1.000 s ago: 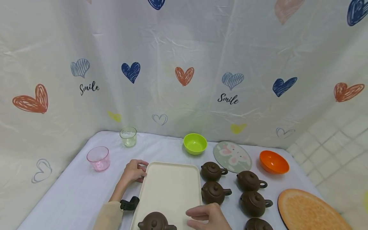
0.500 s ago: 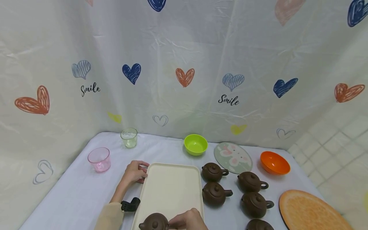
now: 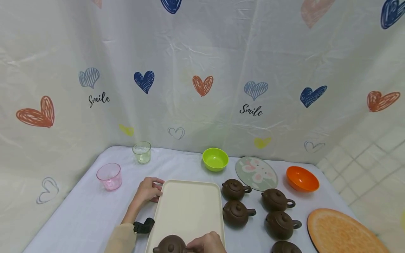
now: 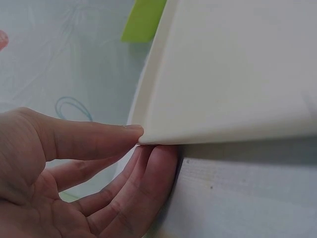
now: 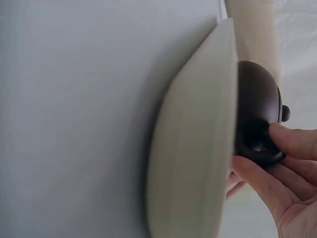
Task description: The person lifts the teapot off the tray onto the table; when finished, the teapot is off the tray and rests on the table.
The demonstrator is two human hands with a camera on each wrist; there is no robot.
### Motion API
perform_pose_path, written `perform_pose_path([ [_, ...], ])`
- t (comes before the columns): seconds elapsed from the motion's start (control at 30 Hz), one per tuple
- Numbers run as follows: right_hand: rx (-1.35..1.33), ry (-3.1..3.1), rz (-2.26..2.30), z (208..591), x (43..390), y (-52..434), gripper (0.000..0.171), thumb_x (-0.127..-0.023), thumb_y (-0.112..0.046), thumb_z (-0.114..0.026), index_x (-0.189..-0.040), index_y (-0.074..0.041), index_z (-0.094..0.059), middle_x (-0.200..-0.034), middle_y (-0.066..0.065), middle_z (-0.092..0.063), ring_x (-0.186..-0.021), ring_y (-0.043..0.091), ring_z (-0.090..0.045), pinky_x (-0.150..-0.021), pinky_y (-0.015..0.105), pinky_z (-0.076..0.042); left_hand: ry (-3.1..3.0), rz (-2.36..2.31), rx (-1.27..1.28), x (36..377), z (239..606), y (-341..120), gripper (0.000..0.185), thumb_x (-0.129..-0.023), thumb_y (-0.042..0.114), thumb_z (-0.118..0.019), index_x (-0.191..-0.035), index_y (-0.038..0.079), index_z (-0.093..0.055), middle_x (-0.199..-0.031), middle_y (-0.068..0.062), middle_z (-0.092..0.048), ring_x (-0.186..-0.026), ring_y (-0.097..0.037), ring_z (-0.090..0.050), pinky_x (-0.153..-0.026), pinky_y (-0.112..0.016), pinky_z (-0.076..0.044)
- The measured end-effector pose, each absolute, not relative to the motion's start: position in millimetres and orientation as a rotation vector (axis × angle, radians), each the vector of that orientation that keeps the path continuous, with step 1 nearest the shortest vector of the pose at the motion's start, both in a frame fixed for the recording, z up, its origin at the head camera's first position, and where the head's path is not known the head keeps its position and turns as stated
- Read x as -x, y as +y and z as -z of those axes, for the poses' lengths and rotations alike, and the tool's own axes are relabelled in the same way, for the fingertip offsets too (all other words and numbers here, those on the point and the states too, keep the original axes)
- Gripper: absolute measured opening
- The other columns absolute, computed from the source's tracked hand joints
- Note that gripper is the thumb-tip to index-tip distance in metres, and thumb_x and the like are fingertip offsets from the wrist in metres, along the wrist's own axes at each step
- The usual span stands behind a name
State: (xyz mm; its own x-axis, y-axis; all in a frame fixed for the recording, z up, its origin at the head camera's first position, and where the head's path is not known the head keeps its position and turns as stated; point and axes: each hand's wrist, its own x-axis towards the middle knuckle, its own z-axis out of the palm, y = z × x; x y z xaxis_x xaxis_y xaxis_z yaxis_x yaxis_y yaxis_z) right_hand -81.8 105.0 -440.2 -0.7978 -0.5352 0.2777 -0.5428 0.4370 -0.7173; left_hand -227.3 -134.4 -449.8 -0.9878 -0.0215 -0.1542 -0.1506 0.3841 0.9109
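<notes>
My left hand [image 3: 148,190] pinches the far left corner of a cream tray [image 3: 191,203]. In the left wrist view, the thumb [image 4: 94,139] lies on the rim and the other fingers are underneath. A dark brown teapot [image 3: 171,243] sits on the near part of the tray, its spout to the left and the lower part cut off by the frame. My right hand [image 3: 207,243] grips its handle, which the right wrist view shows as a loop [image 5: 262,154] between thumb and fingers. The teapot's lid knob [image 5: 286,113] is visible there.
Several more brown teapots [image 3: 236,213] stand right of the tray. Beyond are a green bowl [image 3: 215,160], a rabbit-patterned round mat [image 3: 261,175] and an orange bowl [image 3: 302,179]. A brown round board [image 3: 343,232] lies at right. Pink [image 3: 109,176] and green [image 3: 142,152] glasses stand at left.
My right hand has moved left from over the tray's right edge and taken hold of the teapot's handle. The left hand stays at the tray's corner.
</notes>
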Motion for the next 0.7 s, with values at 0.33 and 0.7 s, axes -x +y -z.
perform_pose_path([
  [0.33,-0.737,-2.705,-1.838,418.8,87.0,145.7,0.014,-0.077,-0.006,-0.076,-0.085,0.006,-0.075,-0.078,0.010,-0.073,-0.070,0.003,-0.068,-0.061,0.018,-0.057,2.518,-1.678,0.150,228.0,448.6,-133.8,0.040,-0.070,-0.014,-0.064,-0.108,-0.006,-0.065,-0.079,-0.013,-0.062,-0.054,-0.018,-0.060,-0.048,-0.034,-0.057],
  [0.7,-0.400,-3.025,-1.745,408.3,82.0,246.7,0.023,-0.080,-0.013,-0.076,-0.093,0.005,-0.074,-0.081,0.012,-0.073,-0.072,0.018,-0.070,-0.066,0.031,-0.060,2.527,-1.654,0.172,229.0,450.6,-133.7,0.040,-0.070,-0.013,-0.065,-0.108,-0.005,-0.065,-0.080,-0.013,-0.063,-0.055,-0.018,-0.060,-0.049,-0.033,-0.057],
])
